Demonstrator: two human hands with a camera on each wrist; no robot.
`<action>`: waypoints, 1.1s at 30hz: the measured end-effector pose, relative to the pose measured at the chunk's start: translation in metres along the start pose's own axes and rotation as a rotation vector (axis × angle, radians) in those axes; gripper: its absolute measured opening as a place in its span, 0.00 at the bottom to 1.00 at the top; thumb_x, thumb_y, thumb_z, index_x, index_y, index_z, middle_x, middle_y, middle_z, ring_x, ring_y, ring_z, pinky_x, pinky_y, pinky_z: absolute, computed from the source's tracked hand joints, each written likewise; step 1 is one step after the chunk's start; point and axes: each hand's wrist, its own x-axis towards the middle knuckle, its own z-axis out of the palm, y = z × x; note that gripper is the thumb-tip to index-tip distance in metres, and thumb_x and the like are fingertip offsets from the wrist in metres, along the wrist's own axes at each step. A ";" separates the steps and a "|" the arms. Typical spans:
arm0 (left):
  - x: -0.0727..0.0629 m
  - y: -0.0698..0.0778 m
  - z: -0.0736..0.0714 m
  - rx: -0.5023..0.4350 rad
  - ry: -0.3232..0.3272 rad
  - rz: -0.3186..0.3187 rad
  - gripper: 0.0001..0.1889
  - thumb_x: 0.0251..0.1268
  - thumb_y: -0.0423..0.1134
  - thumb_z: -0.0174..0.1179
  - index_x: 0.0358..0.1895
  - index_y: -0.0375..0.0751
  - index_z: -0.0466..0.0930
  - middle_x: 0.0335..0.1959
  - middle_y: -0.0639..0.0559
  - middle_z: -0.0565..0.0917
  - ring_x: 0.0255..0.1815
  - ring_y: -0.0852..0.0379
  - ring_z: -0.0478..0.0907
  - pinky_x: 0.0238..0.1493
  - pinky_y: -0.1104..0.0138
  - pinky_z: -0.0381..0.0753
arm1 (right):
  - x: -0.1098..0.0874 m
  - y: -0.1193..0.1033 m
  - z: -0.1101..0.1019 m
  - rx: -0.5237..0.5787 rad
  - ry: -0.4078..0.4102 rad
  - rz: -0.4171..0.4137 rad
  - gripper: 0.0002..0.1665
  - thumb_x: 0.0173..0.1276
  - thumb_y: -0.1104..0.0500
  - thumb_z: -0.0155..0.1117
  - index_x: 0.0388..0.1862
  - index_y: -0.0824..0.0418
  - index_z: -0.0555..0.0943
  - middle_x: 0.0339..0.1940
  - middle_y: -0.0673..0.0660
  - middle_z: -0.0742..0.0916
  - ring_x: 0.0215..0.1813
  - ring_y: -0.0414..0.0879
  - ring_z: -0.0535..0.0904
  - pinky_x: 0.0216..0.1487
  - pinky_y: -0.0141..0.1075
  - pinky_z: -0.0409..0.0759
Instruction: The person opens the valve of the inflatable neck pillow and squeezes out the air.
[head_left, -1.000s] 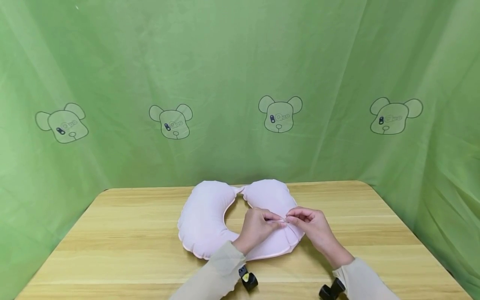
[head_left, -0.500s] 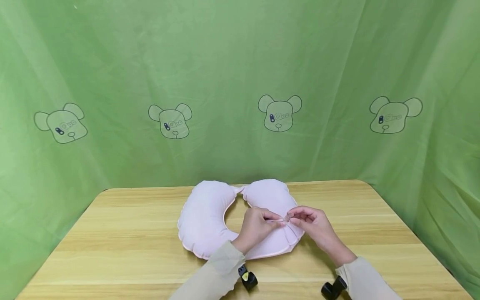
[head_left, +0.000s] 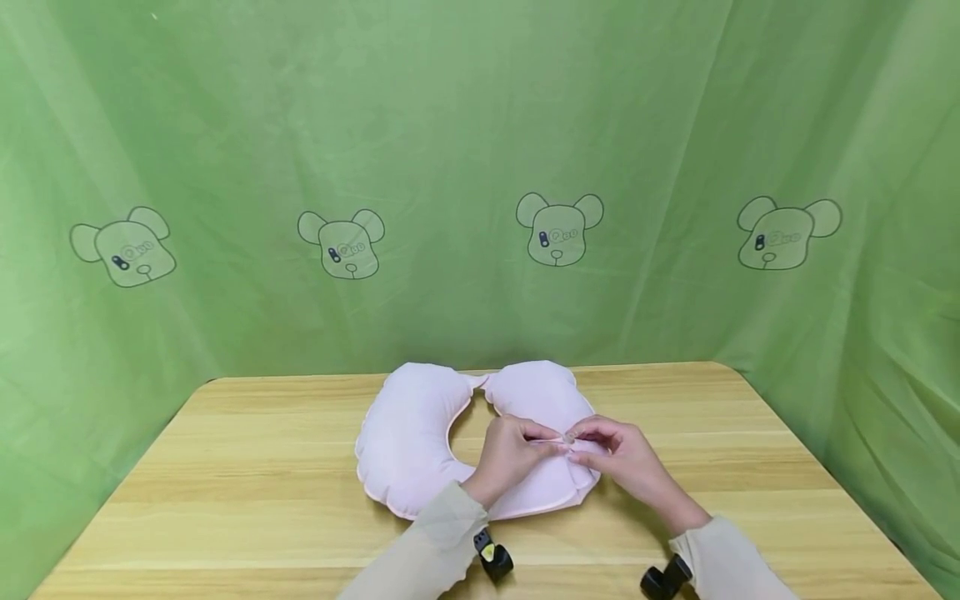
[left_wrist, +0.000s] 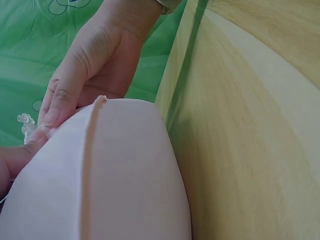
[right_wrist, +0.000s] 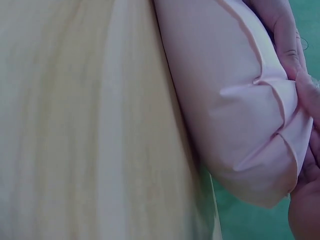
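Note:
A pale pink inflatable neck pillow (head_left: pixel 408 442) lies on the table, its open ends facing away and looking full and puffed. My left hand (head_left: pixel 513 454) reaches over the right arm of the pillow and pinches its fabric between thumb and forefinger. Beside those fingertips my right hand (head_left: pixel 626 454) holds its thumb and forefinger around a small clear plastic valve (left_wrist: pixel 26 121). In the left wrist view the valve's tip pokes out past the right fingertips. Creases run through the pink cover (right_wrist: pixel 260 115) beneath the hands in the right wrist view.
The wooden table (head_left: pixel 262 483) carries the pillow near its far edge. A green curtain (head_left: pixel 450 125) printed with bear heads hangs behind and on both sides. Black wrist devices (head_left: pixel 495 560) sit below the sleeves.
My right thumb and forefinger have shifted slightly left and spread apart around the valve. My left hand and the pillow stay nearly where they were.

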 end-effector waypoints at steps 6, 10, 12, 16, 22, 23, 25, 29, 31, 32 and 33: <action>0.000 0.000 -0.001 0.013 -0.013 -0.011 0.04 0.48 0.37 0.72 0.28 0.43 0.89 0.26 0.53 0.87 0.32 0.69 0.81 0.37 0.78 0.75 | 0.000 0.003 0.003 0.026 0.056 0.041 0.09 0.52 0.69 0.71 0.34 0.69 0.84 0.35 0.49 0.86 0.40 0.35 0.80 0.43 0.25 0.78; 0.000 -0.002 0.000 0.022 -0.008 -0.002 0.04 0.47 0.37 0.72 0.27 0.42 0.89 0.26 0.53 0.87 0.32 0.67 0.82 0.36 0.78 0.75 | 0.000 0.006 0.005 0.044 0.080 0.074 0.08 0.51 0.69 0.72 0.31 0.72 0.83 0.32 0.42 0.86 0.36 0.35 0.80 0.38 0.26 0.79; 0.000 -0.003 0.000 0.015 -0.002 0.002 0.03 0.47 0.35 0.72 0.27 0.42 0.89 0.26 0.52 0.87 0.32 0.65 0.82 0.36 0.78 0.76 | 0.000 0.005 0.006 0.047 0.084 0.084 0.08 0.51 0.70 0.71 0.31 0.72 0.83 0.31 0.42 0.86 0.34 0.35 0.80 0.35 0.26 0.78; -0.001 -0.005 -0.001 0.026 0.011 0.020 0.03 0.47 0.34 0.72 0.27 0.42 0.89 0.26 0.52 0.87 0.32 0.65 0.83 0.36 0.78 0.76 | 0.001 0.003 0.008 0.043 0.086 0.100 0.07 0.52 0.69 0.71 0.31 0.72 0.83 0.29 0.44 0.86 0.31 0.36 0.79 0.30 0.27 0.78; -0.003 -0.007 -0.005 0.032 0.012 0.008 0.03 0.47 0.35 0.72 0.27 0.42 0.89 0.25 0.53 0.87 0.31 0.68 0.82 0.36 0.78 0.76 | 0.002 0.003 0.009 0.002 0.081 0.110 0.05 0.53 0.68 0.71 0.29 0.70 0.84 0.28 0.50 0.88 0.30 0.36 0.80 0.29 0.28 0.78; -0.003 -0.007 -0.005 0.025 0.009 0.003 0.03 0.47 0.35 0.72 0.27 0.42 0.89 0.25 0.53 0.87 0.31 0.67 0.82 0.35 0.78 0.76 | 0.002 0.003 0.009 -0.005 0.078 0.114 0.05 0.53 0.68 0.71 0.29 0.70 0.85 0.28 0.51 0.88 0.30 0.36 0.80 0.29 0.28 0.78; -0.004 -0.008 -0.006 0.007 0.004 -0.009 0.03 0.47 0.35 0.72 0.27 0.42 0.89 0.25 0.53 0.87 0.31 0.67 0.82 0.36 0.78 0.77 | 0.002 0.003 0.009 -0.014 0.075 0.132 0.05 0.53 0.67 0.71 0.29 0.69 0.85 0.27 0.51 0.88 0.30 0.37 0.81 0.30 0.28 0.78; -0.005 -0.012 -0.005 -0.010 0.000 -0.016 0.04 0.47 0.37 0.72 0.27 0.42 0.89 0.25 0.52 0.87 0.32 0.66 0.82 0.36 0.77 0.77 | 0.002 0.004 0.010 0.003 0.077 0.170 0.06 0.53 0.67 0.71 0.29 0.71 0.85 0.26 0.49 0.88 0.30 0.37 0.80 0.31 0.28 0.78; -0.006 -0.014 -0.004 -0.011 0.001 -0.020 0.04 0.47 0.37 0.73 0.27 0.42 0.89 0.25 0.52 0.87 0.31 0.67 0.82 0.35 0.77 0.77 | 0.001 0.003 0.010 0.023 0.074 0.187 0.07 0.54 0.67 0.71 0.29 0.72 0.84 0.26 0.48 0.87 0.30 0.37 0.80 0.31 0.28 0.77; -0.006 -0.015 -0.003 -0.014 0.001 -0.024 0.04 0.47 0.37 0.73 0.27 0.42 0.89 0.25 0.52 0.87 0.31 0.67 0.82 0.35 0.77 0.77 | 0.001 0.003 0.010 0.032 0.071 0.192 0.07 0.54 0.67 0.70 0.29 0.73 0.84 0.26 0.48 0.87 0.30 0.37 0.80 0.31 0.28 0.77; -0.006 -0.016 -0.002 -0.018 0.000 -0.029 0.04 0.47 0.37 0.73 0.26 0.42 0.89 0.25 0.52 0.87 0.31 0.67 0.82 0.35 0.77 0.77 | 0.000 0.003 0.011 0.042 0.070 0.198 0.07 0.54 0.68 0.70 0.29 0.73 0.84 0.26 0.48 0.87 0.30 0.37 0.80 0.31 0.28 0.77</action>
